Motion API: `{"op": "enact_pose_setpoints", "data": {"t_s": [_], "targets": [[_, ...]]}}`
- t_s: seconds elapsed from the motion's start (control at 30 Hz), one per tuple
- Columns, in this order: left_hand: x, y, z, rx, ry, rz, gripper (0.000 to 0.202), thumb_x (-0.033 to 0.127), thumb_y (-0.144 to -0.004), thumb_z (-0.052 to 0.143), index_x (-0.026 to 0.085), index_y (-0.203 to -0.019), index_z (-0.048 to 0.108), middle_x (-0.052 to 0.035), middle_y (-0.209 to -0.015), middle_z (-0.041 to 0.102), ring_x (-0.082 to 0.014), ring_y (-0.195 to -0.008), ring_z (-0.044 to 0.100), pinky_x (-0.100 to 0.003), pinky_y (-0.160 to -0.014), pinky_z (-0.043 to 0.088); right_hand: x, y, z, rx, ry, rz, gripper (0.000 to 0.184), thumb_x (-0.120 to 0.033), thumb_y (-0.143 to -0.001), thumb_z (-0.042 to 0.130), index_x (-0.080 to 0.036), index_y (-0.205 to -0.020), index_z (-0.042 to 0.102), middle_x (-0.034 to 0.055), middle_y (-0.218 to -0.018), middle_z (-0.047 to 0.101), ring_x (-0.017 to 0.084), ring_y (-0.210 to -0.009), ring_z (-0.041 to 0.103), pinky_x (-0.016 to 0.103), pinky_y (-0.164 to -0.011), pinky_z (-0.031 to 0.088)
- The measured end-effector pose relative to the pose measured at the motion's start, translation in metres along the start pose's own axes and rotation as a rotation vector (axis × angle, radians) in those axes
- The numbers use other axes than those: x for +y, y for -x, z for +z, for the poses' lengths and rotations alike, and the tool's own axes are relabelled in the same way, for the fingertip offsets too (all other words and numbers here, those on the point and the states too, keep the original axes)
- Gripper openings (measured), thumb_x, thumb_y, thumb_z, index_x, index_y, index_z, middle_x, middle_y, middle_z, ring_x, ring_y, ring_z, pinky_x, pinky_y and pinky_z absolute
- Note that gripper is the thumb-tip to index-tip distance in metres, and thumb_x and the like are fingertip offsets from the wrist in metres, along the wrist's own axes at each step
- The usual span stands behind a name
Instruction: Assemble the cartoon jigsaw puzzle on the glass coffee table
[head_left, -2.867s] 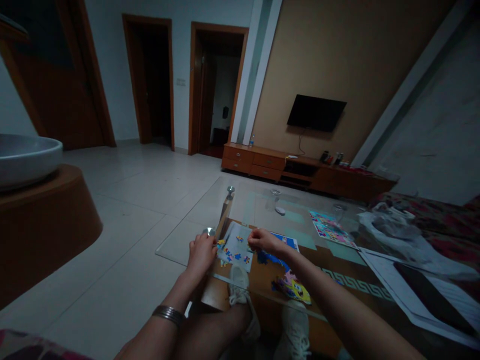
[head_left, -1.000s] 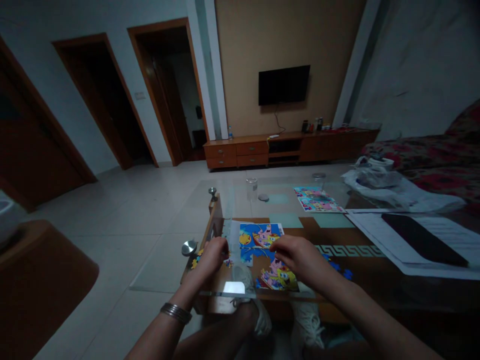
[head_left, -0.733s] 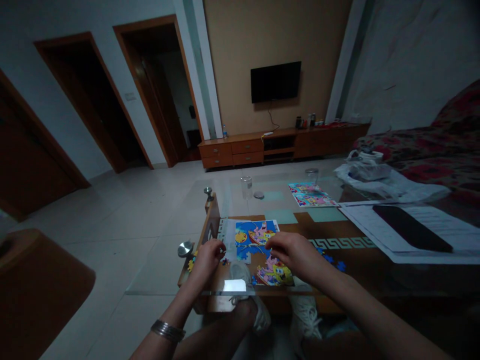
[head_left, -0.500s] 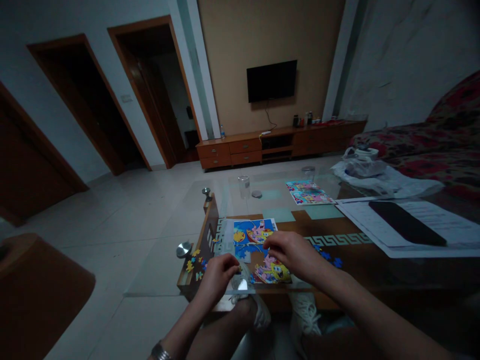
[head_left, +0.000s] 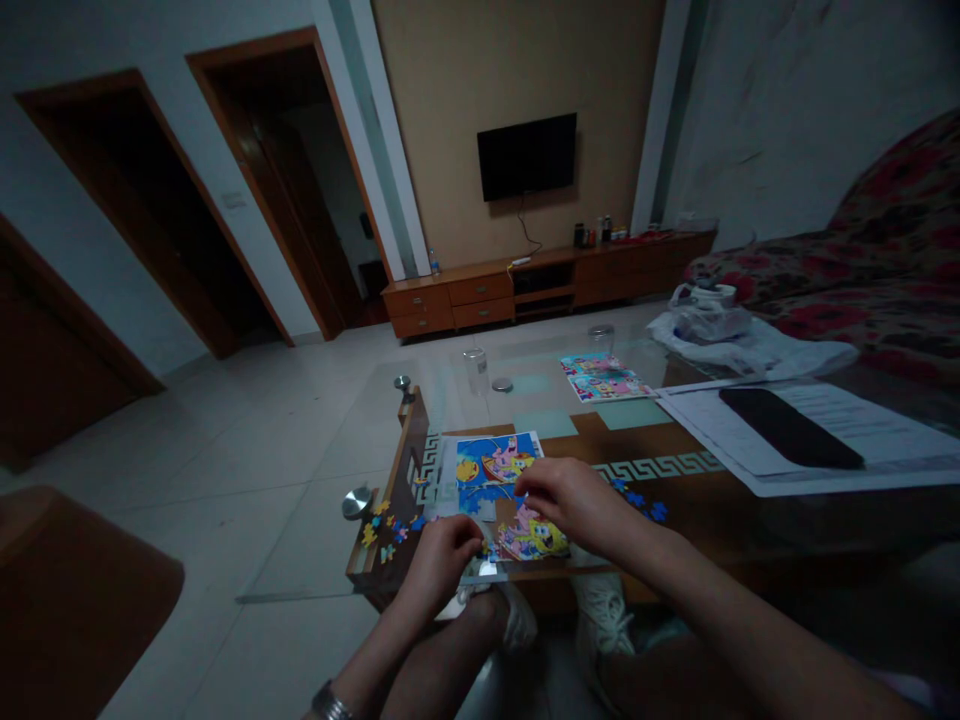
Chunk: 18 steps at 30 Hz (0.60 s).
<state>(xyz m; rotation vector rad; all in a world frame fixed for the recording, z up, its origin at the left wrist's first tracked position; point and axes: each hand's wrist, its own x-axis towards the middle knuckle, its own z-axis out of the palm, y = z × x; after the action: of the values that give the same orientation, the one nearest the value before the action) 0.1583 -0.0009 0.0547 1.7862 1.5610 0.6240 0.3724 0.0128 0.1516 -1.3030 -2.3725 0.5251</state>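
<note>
A partly assembled cartoon jigsaw puzzle lies near the front edge of a glass-topped table, below a matching picture sheet. At the puzzle's lower left, my left hand is closed, its thumb and finger pinching a small jigsaw piece. My right hand hovers over the upper right of the puzzle with fingers curled together. Whatever it pinches, if anything, is hidden. Loose yellow and blue pieces are scattered left of my left hand. More blue pieces lie beyond my right forearm.
Papers with a black phone on them cover the table's right side. Farther back stand a clear glass, a round lid, another picture sheet and a plastic bag. A metal knob sits at the left.
My left hand has moved slightly right, closer to the puzzle's lower left edge. My right hand stays over the puzzle with fingers still curled. The whole view has shifted a little.
</note>
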Motion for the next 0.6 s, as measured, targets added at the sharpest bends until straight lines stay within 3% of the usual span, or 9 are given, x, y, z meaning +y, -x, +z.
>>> {"op": "enact_pose_setpoints", "data": {"t_s": [0.27,0.6], "targets": [[0.001,0.001,0.002,0.008,-0.02,0.01,0.011,0.016,-0.073,0.056,0.015,-0.074,0.066,-0.0034,-0.076,0.069,-0.0182,-0.075,0.062,-0.026,-0.07,0.043,0.0,-0.001,0.006,-0.075,0.035,0.033,0.017,-0.009,-0.081,0.064,-0.019,-0.091,0.074,0.0067,-0.092,0.073,0.02,-0.086,0.064,0.027,-0.074,0.044],[-0.005,0.001,0.007,0.051,-0.094,0.015,0.009,0.014,-0.073,0.056,0.016,-0.073,0.065,-0.0041,-0.076,0.067,-0.0185,-0.076,0.06,-0.028,-0.07,0.041,0.016,-0.005,0.047,-0.272,0.166,-0.002,0.022,-0.014,-0.078,0.063,-0.021,-0.095,0.075,0.0081,-0.092,0.073,0.024,-0.086,0.065,0.029,-0.07,0.042]]}}
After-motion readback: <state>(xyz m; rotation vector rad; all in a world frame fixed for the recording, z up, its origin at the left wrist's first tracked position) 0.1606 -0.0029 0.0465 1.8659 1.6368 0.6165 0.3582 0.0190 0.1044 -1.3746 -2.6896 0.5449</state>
